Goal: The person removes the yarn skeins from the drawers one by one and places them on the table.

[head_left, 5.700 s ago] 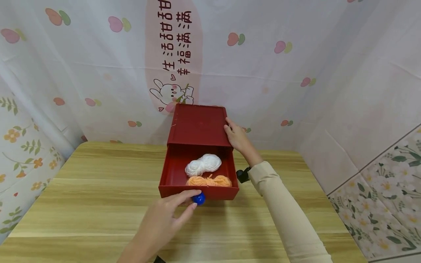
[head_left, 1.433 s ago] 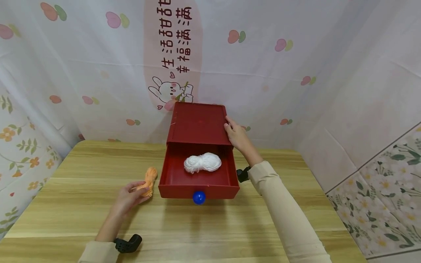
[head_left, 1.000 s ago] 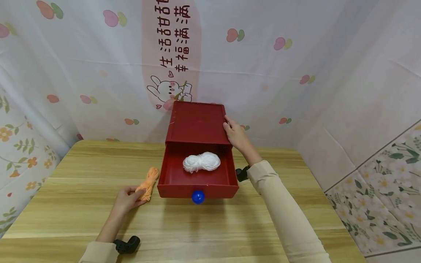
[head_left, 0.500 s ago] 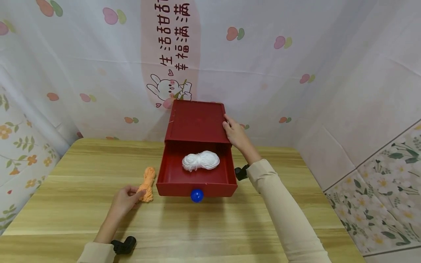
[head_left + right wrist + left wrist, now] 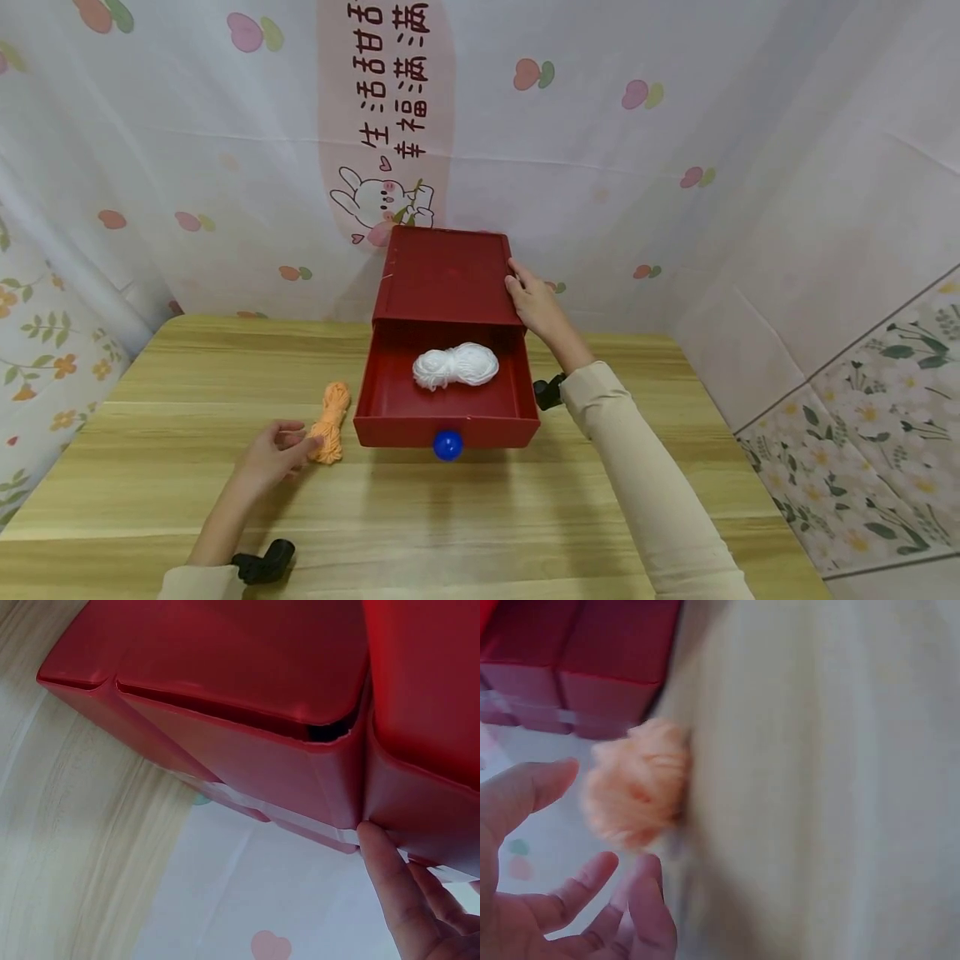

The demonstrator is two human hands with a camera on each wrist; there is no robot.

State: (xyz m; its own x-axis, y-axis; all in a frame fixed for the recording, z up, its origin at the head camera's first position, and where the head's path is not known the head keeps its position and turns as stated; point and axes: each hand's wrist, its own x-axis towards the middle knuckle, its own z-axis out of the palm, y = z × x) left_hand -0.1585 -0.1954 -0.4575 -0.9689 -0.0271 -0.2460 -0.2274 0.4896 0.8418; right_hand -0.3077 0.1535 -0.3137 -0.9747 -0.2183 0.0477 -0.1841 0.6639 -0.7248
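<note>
A red box (image 5: 450,275) stands at the back of the table, its drawer (image 5: 390,432) pulled out toward me. On the drawer's front is a round blue knob (image 5: 447,445). Inside lies a white yarn skein (image 5: 455,365), tied at the middle. An orange yarn skein (image 5: 330,423) rests on the table left of the drawer. Close beside its near end is my left hand (image 5: 270,458), thumb and fingers spread apart; the left wrist view shows a gap between the thumb and the orange skein (image 5: 639,787). My right hand (image 5: 538,307) rests against the box's right side, fingers extended (image 5: 394,881).
The wooden table (image 5: 225,367) backs onto a white patterned curtain (image 5: 585,167). Black wrist mounts (image 5: 264,562) sit at both wrists. In the right wrist view, the box's red side wall (image 5: 262,757) shows seams and a pale strip.
The orange skein has gone from the drawer to the table on the left. My left hand, earlier at the knob, then holding the skein, has let go and drawn back left. Right hand stays put.
</note>
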